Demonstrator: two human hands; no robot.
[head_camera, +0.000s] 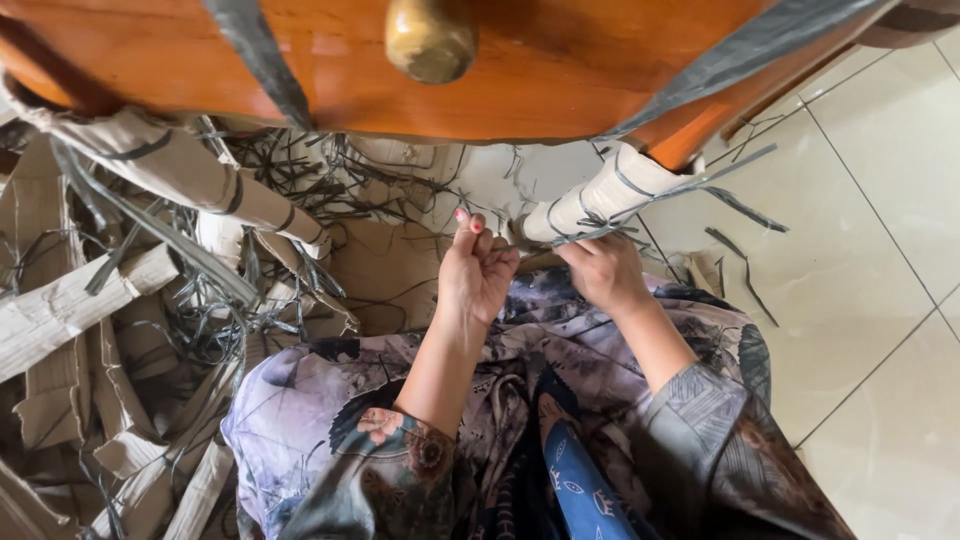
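My left hand is raised with thumb and fingers pinched on a thin grey strip whose end is hard to make out. My right hand grips the near end of a rolled cardboard bundle wrapped with grey plastic strips. The bundle points up and to the right, toward the wooden furniture. Both forearms rest over my lap, which is covered by patterned fabric.
A wooden drawer front with a brass knob hangs over the scene. Several rolled cardboard bundles and loose grey strips pile up at the left. Pale floor tiles lie at the right, with a few stray strips.
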